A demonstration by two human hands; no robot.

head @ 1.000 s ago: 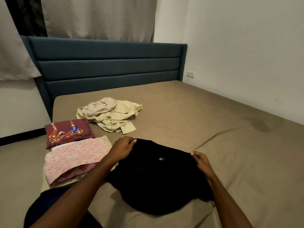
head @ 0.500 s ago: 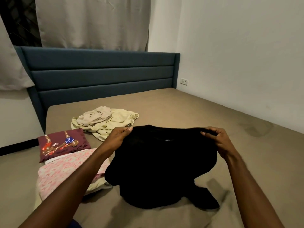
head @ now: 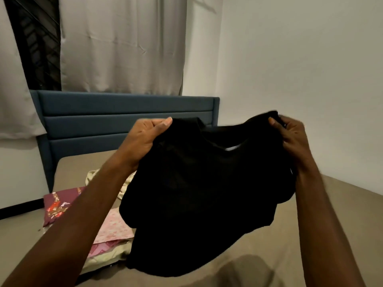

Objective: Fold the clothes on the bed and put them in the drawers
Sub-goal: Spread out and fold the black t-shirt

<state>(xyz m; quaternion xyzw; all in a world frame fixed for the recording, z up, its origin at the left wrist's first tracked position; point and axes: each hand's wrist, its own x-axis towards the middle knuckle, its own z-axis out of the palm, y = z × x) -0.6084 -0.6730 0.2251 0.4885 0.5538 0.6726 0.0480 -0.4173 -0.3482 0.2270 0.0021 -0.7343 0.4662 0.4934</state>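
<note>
A black shirt (head: 203, 191) hangs in the air in front of me, its lower hem just touching the brown bed (head: 310, 235). My left hand (head: 145, 139) grips its left shoulder with the thumb on top. My right hand (head: 290, 137) pinches the right shoulder. A white tag shows inside the neckline. The shirt hides much of the bed behind it.
Left of the shirt lies a folded pink floral garment (head: 113, 228) on a pale green one, with a folded maroon printed cloth (head: 60, 204) behind it. A crumpled cream garment (head: 93, 176) peeks out beyond my left forearm. The blue headboard (head: 103, 121), curtains and white walls border the bed.
Both hands have lifted the black shirt off the bed to chest height, holding it by the shoulders. My view has tilted upward.
</note>
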